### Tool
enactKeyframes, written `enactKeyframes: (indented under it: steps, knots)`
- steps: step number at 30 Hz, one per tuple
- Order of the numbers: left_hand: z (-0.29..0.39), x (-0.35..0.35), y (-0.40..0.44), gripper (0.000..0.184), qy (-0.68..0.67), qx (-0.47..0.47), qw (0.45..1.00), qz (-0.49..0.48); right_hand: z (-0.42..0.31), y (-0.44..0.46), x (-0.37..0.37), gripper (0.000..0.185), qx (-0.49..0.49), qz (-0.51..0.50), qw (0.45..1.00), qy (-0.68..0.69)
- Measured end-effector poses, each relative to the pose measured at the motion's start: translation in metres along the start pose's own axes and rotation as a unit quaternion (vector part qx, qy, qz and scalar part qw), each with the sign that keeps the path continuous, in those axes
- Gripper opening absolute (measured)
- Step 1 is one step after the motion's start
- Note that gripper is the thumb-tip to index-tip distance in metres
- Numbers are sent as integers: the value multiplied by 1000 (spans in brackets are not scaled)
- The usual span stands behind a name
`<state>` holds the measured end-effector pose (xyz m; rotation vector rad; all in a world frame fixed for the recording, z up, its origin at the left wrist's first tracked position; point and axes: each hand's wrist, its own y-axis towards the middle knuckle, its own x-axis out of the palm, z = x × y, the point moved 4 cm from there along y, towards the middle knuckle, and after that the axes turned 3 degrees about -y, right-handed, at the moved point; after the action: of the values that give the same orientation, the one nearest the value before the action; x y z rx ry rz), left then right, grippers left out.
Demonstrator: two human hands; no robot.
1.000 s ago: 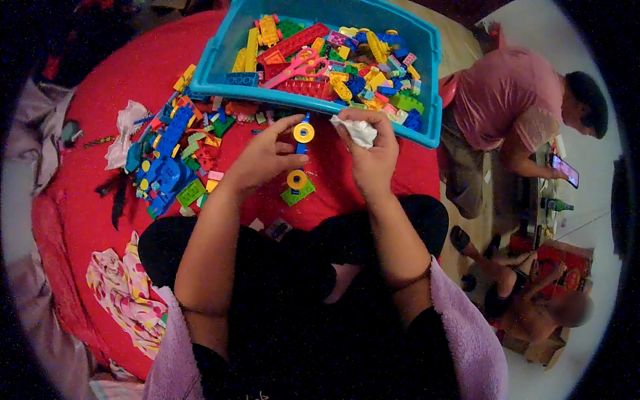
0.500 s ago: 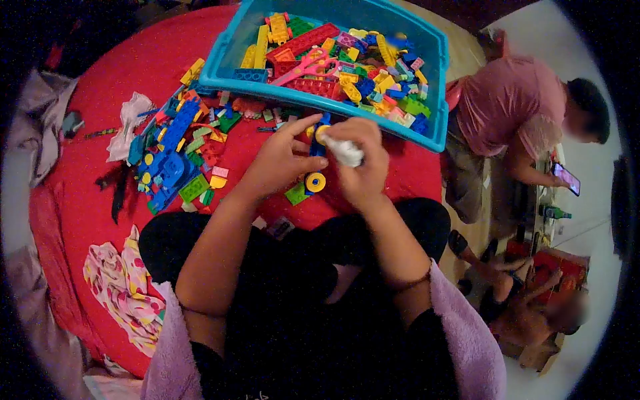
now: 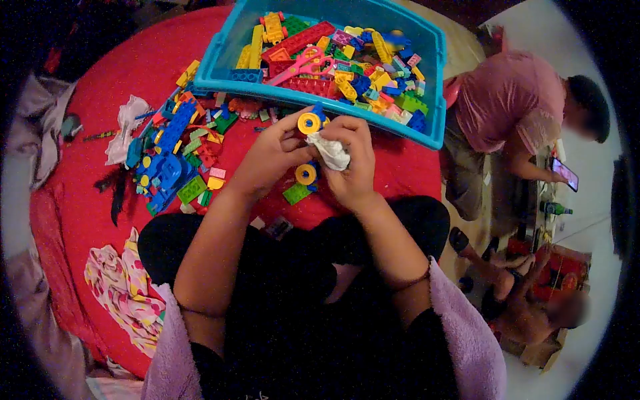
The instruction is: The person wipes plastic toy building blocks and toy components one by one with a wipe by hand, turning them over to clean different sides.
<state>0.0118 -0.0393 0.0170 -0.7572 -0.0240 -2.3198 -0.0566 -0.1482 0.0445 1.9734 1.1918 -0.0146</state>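
Note:
Between my hands is a blue toy car base with yellow wheels point(image 3: 309, 123), held above the red cloth. My left hand point(image 3: 267, 160) grips it from the left, fingers curled round its middle. In my right hand point(image 3: 357, 163) is a crumpled white cloth or tissue point(image 3: 331, 153), pressed against the car base between two wheels. Part of the blue body is hidden behind the fingers and the white cloth. A green brick point(image 3: 297, 194) lies just below the car base.
Beyond my hands stands a turquoise bin point(image 3: 430, 137) of mixed building bricks, with pink scissors point(image 3: 308, 65) on top. Loose bricks point(image 3: 175, 157) are heaped at left, near a patterned cloth point(image 3: 120, 293). At right, one person holds a phone point(image 3: 565, 175); another sits lower down.
The car base has turned and shifted slightly left, so its yellow wheels face me more. My right hand and the white cloth have moved left and slightly down along it.

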Motion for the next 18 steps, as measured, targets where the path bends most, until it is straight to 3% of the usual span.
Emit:
enactKeyframes:
  steps: [5, 8, 13, 18]
  knots:
    - [1, 2, -3, 62, -26, -11, 999, -42, 16, 3, -6, 27, 69, 20, 997, -25]
    - [1, 2, 0, 60, -30, -15, 998, -55, 18, 4, -12, 23, 86, 102, 991, -19]
    - [-6, 1, 0, 54, -48, -22, 997, -62, 9, 2, -6, 24, 57, 69, 995, 35]
    - [-4, 0, 2, 53, -3, -6, 1000, -31, 13, 5, -8, 25, 42, 26, 996, -76]
